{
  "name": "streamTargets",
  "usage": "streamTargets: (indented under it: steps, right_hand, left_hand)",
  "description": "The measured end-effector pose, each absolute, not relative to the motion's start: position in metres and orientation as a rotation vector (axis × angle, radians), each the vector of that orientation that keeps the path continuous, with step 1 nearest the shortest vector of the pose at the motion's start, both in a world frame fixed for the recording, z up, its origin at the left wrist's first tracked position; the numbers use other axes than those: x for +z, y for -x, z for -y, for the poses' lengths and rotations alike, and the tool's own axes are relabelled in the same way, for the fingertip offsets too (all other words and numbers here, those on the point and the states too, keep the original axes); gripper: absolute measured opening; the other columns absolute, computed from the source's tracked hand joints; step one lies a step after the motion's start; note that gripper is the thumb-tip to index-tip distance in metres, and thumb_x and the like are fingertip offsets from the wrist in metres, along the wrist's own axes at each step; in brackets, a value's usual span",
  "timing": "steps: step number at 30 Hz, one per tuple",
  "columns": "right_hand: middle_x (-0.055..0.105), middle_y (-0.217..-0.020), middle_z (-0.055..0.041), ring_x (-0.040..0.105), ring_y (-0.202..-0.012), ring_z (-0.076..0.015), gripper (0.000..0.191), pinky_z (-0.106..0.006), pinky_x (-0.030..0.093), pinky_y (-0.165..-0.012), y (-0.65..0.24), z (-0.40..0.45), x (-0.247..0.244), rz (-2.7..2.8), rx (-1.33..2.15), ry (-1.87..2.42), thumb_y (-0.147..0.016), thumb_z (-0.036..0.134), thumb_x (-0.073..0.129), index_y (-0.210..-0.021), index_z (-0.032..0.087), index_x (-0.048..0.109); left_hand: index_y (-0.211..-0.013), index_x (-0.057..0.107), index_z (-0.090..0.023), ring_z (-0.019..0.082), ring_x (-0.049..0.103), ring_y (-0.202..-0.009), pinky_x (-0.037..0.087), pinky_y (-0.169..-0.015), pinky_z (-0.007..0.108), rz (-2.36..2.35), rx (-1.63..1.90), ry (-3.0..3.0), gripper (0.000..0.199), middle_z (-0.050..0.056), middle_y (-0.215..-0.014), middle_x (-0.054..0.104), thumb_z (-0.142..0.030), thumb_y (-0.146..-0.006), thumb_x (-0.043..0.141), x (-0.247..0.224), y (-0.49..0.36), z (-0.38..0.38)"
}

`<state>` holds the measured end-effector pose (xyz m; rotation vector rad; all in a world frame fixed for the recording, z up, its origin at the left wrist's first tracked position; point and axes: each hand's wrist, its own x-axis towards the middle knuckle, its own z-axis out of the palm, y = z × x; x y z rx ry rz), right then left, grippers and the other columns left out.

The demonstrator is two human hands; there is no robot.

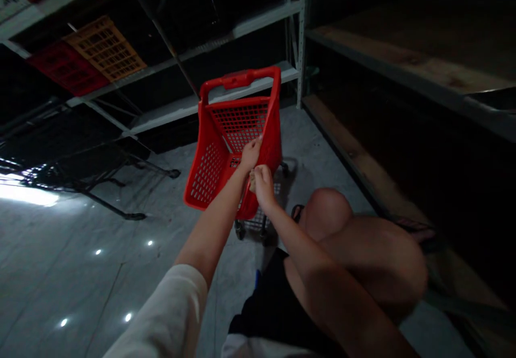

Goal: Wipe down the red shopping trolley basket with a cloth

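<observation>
A small red plastic shopping cart (217, 172) with latticed walls stands on the floor in front of me. My left hand (251, 152) reaches across the basket, its fingers closed at the upper edge of the right side wall. Closer to me, my right hand (265, 187) is closed on a small tan, crumpled cloth-like piece (252, 181). It presses this against the same wall near the front corner. The exact kind of the tan piece cannot be made out in the dim light.
Metal shelving (266, 16) stands behind the cart, holding an orange crate (107, 49) and a red crate (66, 67). Wood-edged shelves (387, 59) run along the right. Dark metal frame legs (108, 202) stand on the floor at left. My bent knees (328, 210) are beside the cart.
</observation>
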<state>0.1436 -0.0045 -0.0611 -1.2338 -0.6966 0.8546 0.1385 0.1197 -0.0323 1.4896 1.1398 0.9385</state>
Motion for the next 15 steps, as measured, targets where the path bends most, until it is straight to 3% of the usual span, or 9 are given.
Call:
streamTargets:
  steps: [5,8,11,13,15]
  right_hand:
    - [0.062,-0.074,0.0012,0.059,-0.068,-0.0180,0.031,-0.031,0.049,-0.062,-0.139,0.026,-0.057,0.597,1.004,1.179,-0.083,0.059,0.046,-0.084,0.029,0.049]
    - [0.061,-0.075,0.0016,0.061,-0.072,-0.0162,0.030,-0.030,0.052,-0.071,-0.150,0.017,-0.055,0.421,0.948,1.129,-0.076,0.056,0.051,-0.084,0.027,0.048]
    - [0.066,-0.086,-0.0012,0.066,-0.083,-0.0174,0.032,-0.031,0.055,-0.080,-0.157,0.011,-0.048,0.343,0.928,1.066,-0.076,0.055,0.052,-0.087,0.026,0.049]
    - [0.069,-0.095,-0.0037,0.068,-0.089,-0.0189,0.034,-0.033,0.056,-0.083,-0.158,0.015,-0.038,0.436,0.978,1.013,-0.080,0.058,0.049,-0.090,0.026,0.050]
    - [0.070,-0.100,-0.0054,0.070,-0.092,-0.0202,0.038,-0.034,0.057,-0.083,-0.157,0.024,-0.024,0.588,1.053,0.955,-0.086,0.062,0.045,-0.093,0.026,0.052]
  left_hand:
    - [-0.103,0.076,-0.015,0.019,0.067,-0.117,0.041,-0.116,0.034,-1.177,0.970,-1.549,0.027,0.009,-0.118,0.078,-0.023,-0.101,0.050,-0.033,-0.115,-0.091]
    - [-0.122,0.072,-0.015,0.021,0.060,-0.135,0.034,-0.124,0.037,-1.121,0.849,-1.550,0.035,0.011,-0.138,0.070,-0.030,-0.103,0.046,-0.032,-0.090,-0.054]
    - [-0.151,0.054,-0.021,0.021,0.040,-0.154,0.025,-0.130,0.037,-0.916,0.760,-1.563,0.053,0.007,-0.164,0.046,-0.046,-0.104,0.046,-0.028,-0.059,-0.009]
    - [-0.161,0.039,-0.025,0.023,0.026,-0.161,0.018,-0.132,0.037,-0.832,0.754,-1.628,0.070,0.006,-0.173,0.030,-0.053,-0.099,0.055,-0.024,-0.041,0.014]
    - [-0.166,0.027,-0.026,0.025,0.021,-0.162,0.017,-0.133,0.038,-0.851,0.793,-1.684,0.091,0.007,-0.175,0.023,-0.053,-0.089,0.069,-0.020,-0.028,0.026]
